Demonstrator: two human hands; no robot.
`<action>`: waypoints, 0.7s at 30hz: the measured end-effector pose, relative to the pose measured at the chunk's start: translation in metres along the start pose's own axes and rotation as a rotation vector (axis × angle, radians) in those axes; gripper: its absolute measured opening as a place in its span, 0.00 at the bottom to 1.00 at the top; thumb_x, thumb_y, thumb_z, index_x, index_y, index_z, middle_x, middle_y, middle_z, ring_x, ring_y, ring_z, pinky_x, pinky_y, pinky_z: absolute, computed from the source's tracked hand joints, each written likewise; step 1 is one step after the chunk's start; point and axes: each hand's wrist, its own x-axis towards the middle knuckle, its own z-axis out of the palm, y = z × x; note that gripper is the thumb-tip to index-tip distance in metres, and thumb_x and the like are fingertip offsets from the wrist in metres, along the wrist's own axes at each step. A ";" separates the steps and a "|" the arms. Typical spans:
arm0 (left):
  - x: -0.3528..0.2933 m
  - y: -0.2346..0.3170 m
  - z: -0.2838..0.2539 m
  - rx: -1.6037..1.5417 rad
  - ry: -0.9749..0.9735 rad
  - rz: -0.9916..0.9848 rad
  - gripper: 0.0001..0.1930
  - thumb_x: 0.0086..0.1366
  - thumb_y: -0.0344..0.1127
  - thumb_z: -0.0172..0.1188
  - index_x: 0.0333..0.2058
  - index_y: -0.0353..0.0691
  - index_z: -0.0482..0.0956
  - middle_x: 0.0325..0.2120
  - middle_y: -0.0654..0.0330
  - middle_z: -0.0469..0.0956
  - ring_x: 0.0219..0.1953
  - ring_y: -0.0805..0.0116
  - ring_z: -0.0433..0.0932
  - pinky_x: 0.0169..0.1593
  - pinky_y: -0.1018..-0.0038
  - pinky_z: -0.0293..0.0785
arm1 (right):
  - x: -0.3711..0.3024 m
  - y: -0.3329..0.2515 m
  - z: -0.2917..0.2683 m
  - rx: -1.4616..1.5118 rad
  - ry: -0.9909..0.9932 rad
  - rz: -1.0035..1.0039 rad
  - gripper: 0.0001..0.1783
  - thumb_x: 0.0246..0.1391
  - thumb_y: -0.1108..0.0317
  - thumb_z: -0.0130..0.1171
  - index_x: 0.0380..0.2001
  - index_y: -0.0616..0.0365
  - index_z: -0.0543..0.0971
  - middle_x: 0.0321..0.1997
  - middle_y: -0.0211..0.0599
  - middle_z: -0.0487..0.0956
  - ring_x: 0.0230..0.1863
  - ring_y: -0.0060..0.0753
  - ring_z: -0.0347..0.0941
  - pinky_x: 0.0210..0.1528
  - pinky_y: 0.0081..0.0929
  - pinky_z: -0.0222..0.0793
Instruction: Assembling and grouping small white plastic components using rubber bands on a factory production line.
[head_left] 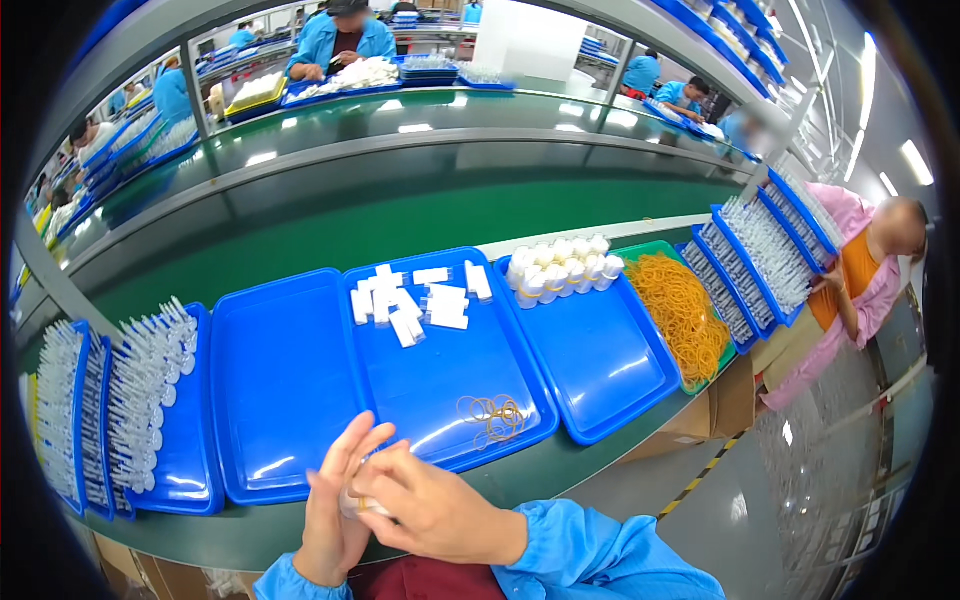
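Observation:
In front of my body, my left hand (pixel 340 500) has its fingers stretched upward and holds a small white bundle (pixel 352 502) against its palm. My right hand (pixel 430 505) closes over the same bundle with bent fingers, at a tan rubber band around it. Most of the bundle is hidden by my fingers. Just beyond my hands, a blue tray (pixel 440 375) carries loose white rectangular pieces (pixel 405 300) at its far end. Several loose rubber bands (pixel 493 420) lie at that tray's near right corner.
Left stands a bare blue tray (pixel 285 390), then trays of clear, pointed plastic parts (pixel 150 390). Right are banded white bundles (pixel 562 270) in a blue tray (pixel 610 370), a green tray of rubber bands (pixel 675 315) and stacked trays (pixel 750 260) beside a person in pink (pixel 875 290).

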 end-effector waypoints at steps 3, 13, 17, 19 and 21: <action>-0.001 0.006 -0.001 -0.033 0.070 -0.245 0.47 0.73 0.72 0.29 0.70 0.31 0.55 0.65 0.45 0.66 0.64 0.48 0.69 0.67 0.54 0.67 | 0.001 -0.013 0.005 -0.213 -0.055 -0.045 0.18 0.55 0.67 0.63 0.46 0.64 0.75 0.48 0.47 0.73 0.51 0.46 0.73 0.48 0.40 0.74; 0.003 0.015 -0.039 0.371 0.364 0.251 0.33 0.74 0.53 0.50 0.66 0.34 0.63 0.65 0.51 0.65 0.68 0.57 0.64 0.66 0.61 0.60 | -0.006 0.042 -0.118 -0.181 0.451 0.274 0.24 0.52 0.70 0.70 0.52 0.60 0.74 0.50 0.44 0.76 0.51 0.38 0.75 0.55 0.35 0.73; -0.006 0.032 -0.068 0.283 0.634 0.295 0.44 0.64 0.48 0.69 0.72 0.41 0.55 0.53 0.45 0.78 0.52 0.51 0.80 0.54 0.69 0.76 | -0.032 0.140 -0.251 -0.773 0.802 0.363 0.26 0.49 0.68 0.73 0.51 0.62 0.77 0.42 0.44 0.78 0.40 0.40 0.77 0.43 0.35 0.73; -0.001 0.026 -0.061 0.365 0.618 0.281 0.29 0.70 0.46 0.59 0.64 0.38 0.66 0.56 0.52 0.74 0.57 0.60 0.74 0.57 0.67 0.70 | -0.045 0.180 -0.295 -0.886 0.793 0.452 0.27 0.50 0.67 0.73 0.52 0.63 0.77 0.43 0.47 0.79 0.41 0.45 0.77 0.45 0.39 0.73; -0.002 0.025 -0.060 0.404 0.595 0.235 0.30 0.70 0.48 0.58 0.64 0.38 0.65 0.58 0.52 0.72 0.60 0.60 0.71 0.62 0.65 0.65 | -0.040 0.206 -0.308 -0.917 0.774 0.505 0.27 0.49 0.65 0.73 0.51 0.63 0.77 0.44 0.49 0.79 0.43 0.50 0.76 0.47 0.43 0.73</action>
